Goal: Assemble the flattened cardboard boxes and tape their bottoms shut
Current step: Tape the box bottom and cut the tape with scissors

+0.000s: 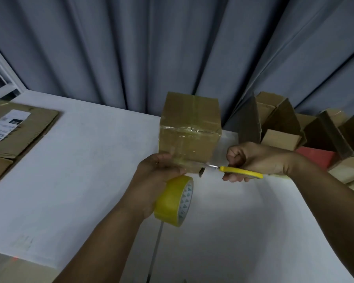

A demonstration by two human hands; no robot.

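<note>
Standing near the far edge of the white table (70,180): one assembled cardboard box (190,129), its flaps closed on top, with clear tape running over the top seam and down the near face.

Left hand (157,172): fingers curled round a yellow tape roll (176,201), which hangs below the palm, just in front of the box's lower near edge. The thumb lies by that edge, where the tape comes off the box.

Right hand (253,160): fingers closed tight round the yellow handles of the scissors (233,170). The blades point left and meet the tape just beside the box's lower right corner. How far apart the blades stand cannot be told.

Left side of the table: flattened cardboard (29,127) lying flat, bearing a white printed label (6,124). Its right edge is well apart from the box, with open tabletop between.

Right side, beyond the table edge: a cluster of open boxes (284,123) with flaps upright, crowding close to the right wrist, and a red object (315,158) among them.

Behind the table: a grey pleated curtain (151,48) hanging directly against the far edge, touching the back of the box.

Near side of the table: bare white surface under both forearms.
</note>
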